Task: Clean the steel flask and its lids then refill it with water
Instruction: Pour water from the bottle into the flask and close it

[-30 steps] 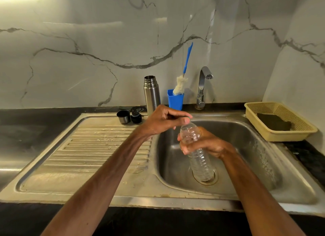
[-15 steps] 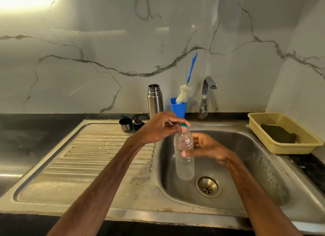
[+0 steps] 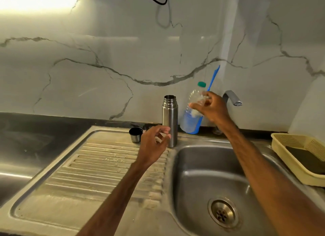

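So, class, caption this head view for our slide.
Right hand holds a capped plastic bottle beside the open steel flask.

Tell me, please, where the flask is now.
Head view: the flask stands upright at the back of the drainboard, between the cap on its left and the blue cup.

No readable text, label, brand or number shows on anything here.
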Motion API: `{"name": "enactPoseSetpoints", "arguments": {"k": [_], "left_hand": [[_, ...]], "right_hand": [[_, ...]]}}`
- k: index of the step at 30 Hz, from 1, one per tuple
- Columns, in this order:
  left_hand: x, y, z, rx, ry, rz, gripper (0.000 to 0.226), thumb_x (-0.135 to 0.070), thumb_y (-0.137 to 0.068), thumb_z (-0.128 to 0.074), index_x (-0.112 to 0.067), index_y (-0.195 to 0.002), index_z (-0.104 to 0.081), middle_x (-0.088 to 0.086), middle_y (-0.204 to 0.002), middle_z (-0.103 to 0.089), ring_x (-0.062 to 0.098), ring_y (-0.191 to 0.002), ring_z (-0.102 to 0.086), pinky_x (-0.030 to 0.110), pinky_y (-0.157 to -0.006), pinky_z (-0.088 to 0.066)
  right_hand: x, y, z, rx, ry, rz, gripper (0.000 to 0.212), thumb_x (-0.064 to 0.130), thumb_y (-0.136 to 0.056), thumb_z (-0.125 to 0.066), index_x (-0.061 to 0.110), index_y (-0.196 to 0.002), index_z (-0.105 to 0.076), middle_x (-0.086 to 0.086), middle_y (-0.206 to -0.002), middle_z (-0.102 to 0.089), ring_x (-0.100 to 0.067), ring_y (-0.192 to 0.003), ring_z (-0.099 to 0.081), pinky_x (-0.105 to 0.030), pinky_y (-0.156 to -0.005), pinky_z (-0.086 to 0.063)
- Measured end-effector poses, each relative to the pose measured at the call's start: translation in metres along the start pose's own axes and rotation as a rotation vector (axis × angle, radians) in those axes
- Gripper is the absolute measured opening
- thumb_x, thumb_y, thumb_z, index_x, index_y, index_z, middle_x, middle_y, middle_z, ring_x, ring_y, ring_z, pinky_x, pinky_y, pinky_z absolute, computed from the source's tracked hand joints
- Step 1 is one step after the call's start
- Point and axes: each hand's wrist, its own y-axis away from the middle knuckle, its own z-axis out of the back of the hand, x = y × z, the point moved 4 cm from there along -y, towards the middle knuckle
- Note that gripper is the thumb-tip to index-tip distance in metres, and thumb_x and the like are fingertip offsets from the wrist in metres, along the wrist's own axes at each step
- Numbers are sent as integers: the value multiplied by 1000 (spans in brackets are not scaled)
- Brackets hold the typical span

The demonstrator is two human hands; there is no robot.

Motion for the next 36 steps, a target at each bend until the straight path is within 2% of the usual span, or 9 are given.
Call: {"name": "enactPoseSetpoints", "arguments": {"k": [4,7,11,15,21,27,31,34,36], "left_hand": [[13,3,4,-30,-27,24,22,-11,-89,-76,-17,-111,-76,-12,-100,-74,4,-85,-68,9,-73,-50],[17,8,7,-47,-41,37,22,-10,-90,-76,-19,-109,-76,-16,-97,-72,3,-83,-66,9,-71,-50],[21,14,6,-40,-65,20,20,-10,-91,-75,-19,-109,-75,-16,-96,-72,0,-85,-66,7,-70,-48],[21,14,6,-47,-58,27,19,-10,-92,-75,-20,-108,-74,-15,-97,-72,0,-87,-65,8,-72,-49],[26,15,5,-30,-64,45,20,-12,-92,-75,-22,-108,-72,-15,-99,-69,-4,-91,-63,9,-74,-51],[29,15,4,-32,-72,58,21,-13,-92,-76,-25,-108,-71,-15,-100,-69,-4,-93,-63,7,-73,-50],[29,14,5,-47,-63,53,21,-12,-91,-76,-23,-108,-72,-14,-100,-70,-3,-92,-63,8,-72,-51],[29,14,3,-41,-63,41,22,-11,-92,-75,-25,-108,-70,-15,-101,-69,-5,-93,-63,8,-74,-51],[29,14,3,-40,-69,39,21,-12,-92,-75,-24,-108,-71,-14,-101,-70,-5,-94,-62,8,-75,-51]], "right_hand": [[13,-41,-21,-10,109,20,72,42,-74,-86,14,-133,-57,-4,-127,-65,-13,-102,-60,-22,-86,-48],[11,-61,-36,3,177,17,76,42,-72,-87,11,-135,-57,-5,-131,-63,-18,-114,-61,-26,-94,-49],[12,-81,-52,11,238,26,79,42,-71,-87,13,-137,-53,-7,-132,-62,-23,-117,-61,-36,-98,-52],[15,-96,-61,11,277,48,82,42,-71,-87,16,-139,-51,-8,-133,-62,-24,-116,-61,-32,-89,-50],[26,-107,-55,-100,197,133,77,36,-69,-90,14,-132,-52,-6,-128,-62,-21,-111,-61,-26,-82,-50],[4,-104,-78,130,284,122,80,29,-66,-93,9,-132,-52,-11,-131,-60,-25,-117,-59,-27,-91,-49],[-10,-97,-91,212,371,141,62,26,-75,-87,7,-124,-55,-10,-119,-64,-22,-104,-62,-30,-87,-52],[-18,-93,-99,223,433,152,54,34,-78,-81,10,-118,-55,-10,-110,-67,-25,-96,-64,-43,-87,-57],[-21,-91,-102,226,444,151,52,33,-80,-79,10,-119,-53,-11,-108,-66,-26,-94,-64,-46,-86,-57]]}}
